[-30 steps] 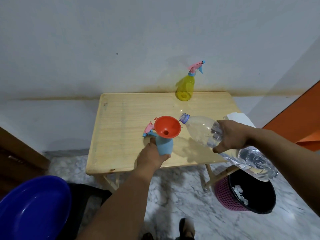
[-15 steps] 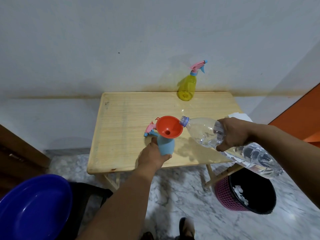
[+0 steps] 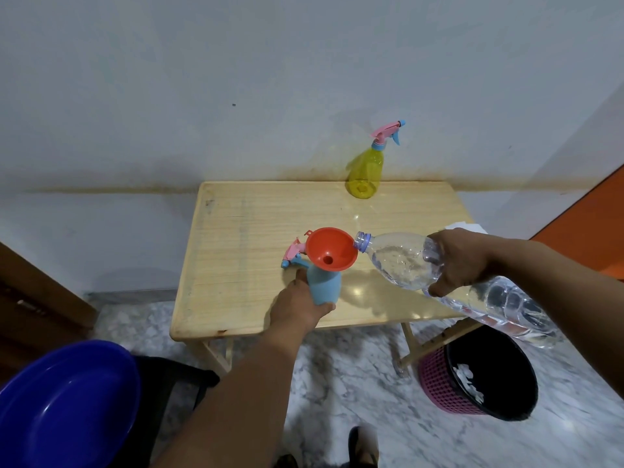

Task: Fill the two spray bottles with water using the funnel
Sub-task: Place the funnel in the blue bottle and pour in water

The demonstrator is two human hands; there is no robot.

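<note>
Near the table's (image 3: pixel 236 298) front edge, my left hand (image 3: pixel 297 310) wraps the blue bottle (image 3: pixel 325 286) to steady it under the funnel (image 3: pixel 332 248) seated in its neck, while my right hand (image 3: pixel 459 261) grips the tilted water bottle (image 3: pixel 401 260), mouth at the funnel's rim, ready to pour. Whether water is flowing yet I cannot tell; the bottle's base runs behind my forearm, and the yellow bottle (image 3: pixel 366 168) waits capped by the wall.
</note>
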